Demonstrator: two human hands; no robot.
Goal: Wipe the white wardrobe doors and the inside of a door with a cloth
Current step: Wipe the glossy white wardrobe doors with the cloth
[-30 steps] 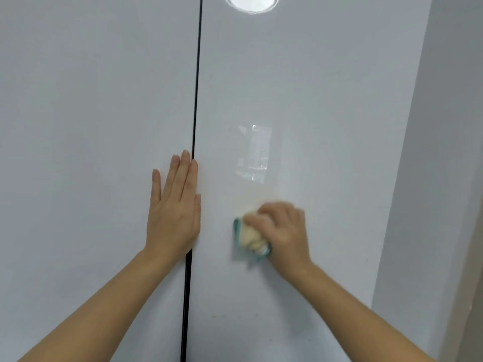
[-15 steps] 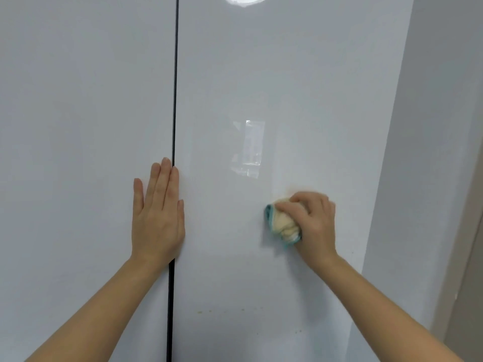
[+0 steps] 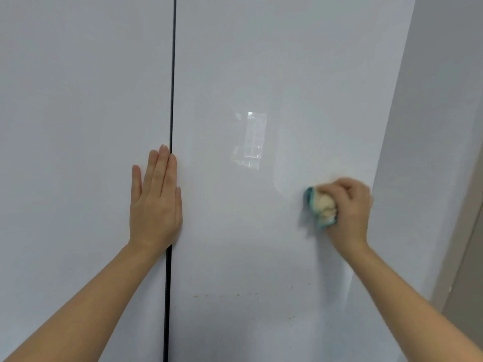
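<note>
Two white wardrobe doors, left door (image 3: 78,126) and right door (image 3: 261,61), meet at a dark vertical gap (image 3: 171,100). The left hand (image 3: 155,205) lies flat across the gap. The right hand (image 3: 350,205) presses a cloth (image 3: 322,207) near the right door's right edge. A glossy patch (image 3: 251,141) lies mid-door, with yellowish specks (image 3: 222,295) lower.

Grey wall (image 3: 431,113) at right (plain, matte); beige trim (image 3: 467,244) beyond it.

The right hand (image 3: 347,209) is balled up, its fingers curled round a bunched cloth (image 3: 323,207) that bulges out on the thumb side of the grip. Well to the left of that grip, at about its height, the left hand (image 3: 155,205) lies flat, fingers straight, together and pointing up. The left forearm (image 3: 91,304) and right forearm (image 3: 407,296) are bare and rise from below the grip.
</note>
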